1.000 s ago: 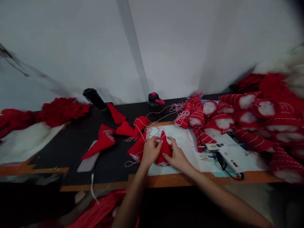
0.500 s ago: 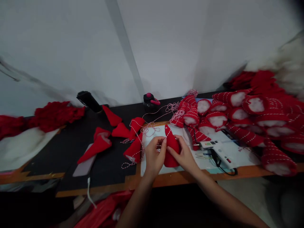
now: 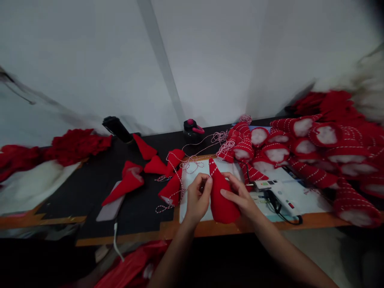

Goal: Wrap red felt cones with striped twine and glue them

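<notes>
A stuffed red felt cone [image 3: 223, 200] stands tip-up between my hands, with a short stretch of red-and-white twisted cord [image 3: 213, 167] lying near its tip. My right hand [image 3: 240, 196] wraps the cone from the right, thumb across its front. Against the cone's left edge, the thumb and fingers of my left hand [image 3: 199, 196] are pinched together, seemingly on the cord, though the fingers mostly hide it. Loose cord [image 3: 192, 162] runs in tangles behind my left hand. Under the cone lies a white sheet [image 3: 187, 210] on the table.
Cord-wrapped stuffed cones [image 3: 276, 154] are heaped at right beside a white glue gun [image 3: 283, 198]. Plain red cones [image 3: 127, 182] lie left, one over a phone [image 3: 106, 210]. A dark bottle [image 3: 192, 130] stands behind; red felt [image 3: 81, 146] and white stuffing [image 3: 39, 180] are far left.
The cone has tilted, its base swinging right and toward me. My right hand has shifted slightly right and down with it, while my left hand stays pinched at its left edge.
</notes>
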Tool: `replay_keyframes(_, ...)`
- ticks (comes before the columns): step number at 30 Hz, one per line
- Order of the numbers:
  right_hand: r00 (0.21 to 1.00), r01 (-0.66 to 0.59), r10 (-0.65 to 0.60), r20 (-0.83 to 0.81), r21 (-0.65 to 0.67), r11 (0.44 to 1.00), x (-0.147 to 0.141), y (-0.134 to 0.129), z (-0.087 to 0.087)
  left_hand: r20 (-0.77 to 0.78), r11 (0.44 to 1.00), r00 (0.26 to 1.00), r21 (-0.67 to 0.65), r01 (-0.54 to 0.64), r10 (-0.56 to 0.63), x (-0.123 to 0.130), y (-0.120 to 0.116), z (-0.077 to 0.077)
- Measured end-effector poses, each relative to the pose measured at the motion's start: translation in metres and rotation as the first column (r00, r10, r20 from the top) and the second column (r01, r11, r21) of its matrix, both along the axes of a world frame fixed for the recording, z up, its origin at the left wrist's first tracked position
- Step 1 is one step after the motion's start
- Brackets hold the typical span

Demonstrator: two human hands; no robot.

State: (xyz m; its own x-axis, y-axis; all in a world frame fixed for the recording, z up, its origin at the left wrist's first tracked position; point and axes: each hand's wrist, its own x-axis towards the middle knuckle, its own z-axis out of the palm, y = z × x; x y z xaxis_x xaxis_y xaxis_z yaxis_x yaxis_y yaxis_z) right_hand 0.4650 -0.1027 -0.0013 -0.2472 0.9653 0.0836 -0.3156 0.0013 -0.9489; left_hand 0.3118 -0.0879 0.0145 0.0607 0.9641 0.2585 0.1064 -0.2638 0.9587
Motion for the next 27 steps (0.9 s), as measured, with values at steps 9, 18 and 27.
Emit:
replay_keyframes(9, 0.993, 0.051, -0.061, 0.103, 0.093, 0.994, -0.006, -0.003, 0.004, 0.042, 0.999, 0.999, -0.027, -0.028, 0.029, -0.001, -0.005, -0.001)
replay_keyframes(18, 0.999, -0.048, 0.049, 0.007, -0.111, 0.993, 0.001, -0.004, 0.003, 0.065, 0.994, 0.997, -0.109, -0.023, 0.031, -0.002, -0.006, -0.004)
replay_keyframes(27, 0.945, 0.071, -0.137, 0.296, 0.221, 0.973, -0.007, 0.001, -0.009, 0.069, 0.992, 0.997, -0.125, 0.032, -0.024, 0.001, -0.005, -0.016)
